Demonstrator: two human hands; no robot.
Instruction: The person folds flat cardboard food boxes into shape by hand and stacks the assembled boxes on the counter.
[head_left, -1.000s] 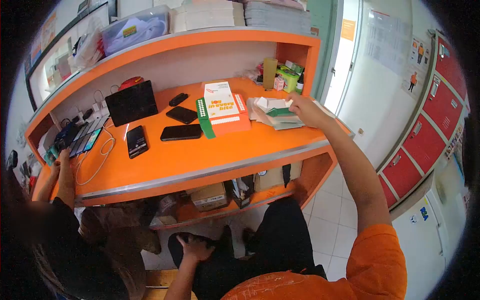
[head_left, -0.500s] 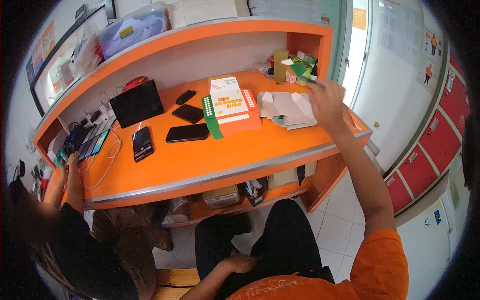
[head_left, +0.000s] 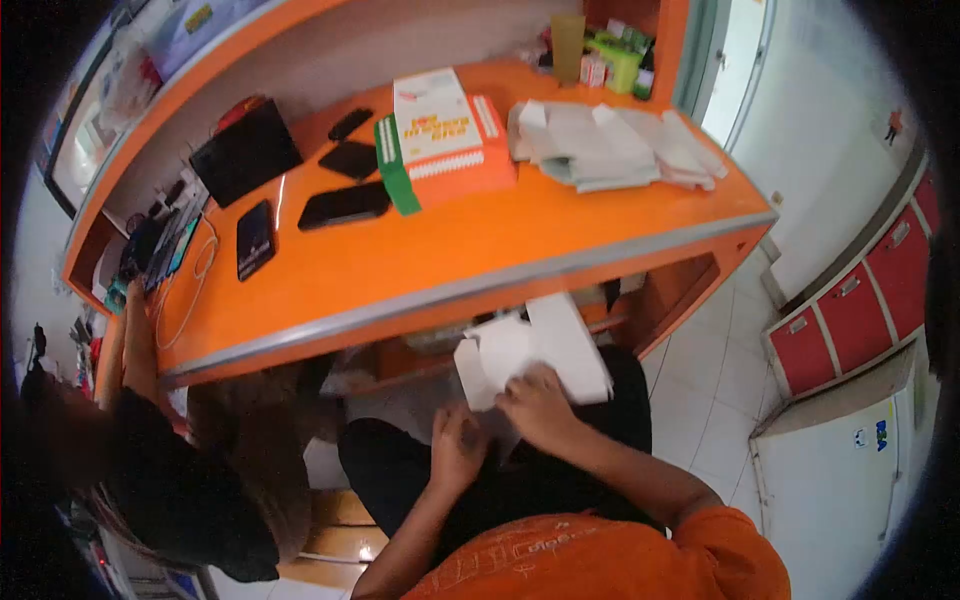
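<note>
Above my lap, my right hand pinches the lower edge of an unfolded white cardboard piece. Just left of the card's bottom corner is my left hand, its fingers curled; whether anything is inside them is hidden. On the orange desk lies a stack of printed cardboard pieces in white, orange and green. A pile of pale folded cardboard rests to the right of that stack.
Several phones, one of them a black phone, and a dark tablet sit at the left. A co-worker is seated there with hands near a laptop. A green container stands in the back corner. Red lockers are at the right.
My right hand has moved from the desk's right side down to my lap with a cardboard piece. My left hand has lifted from my lap towards it. The view has shifted.
</note>
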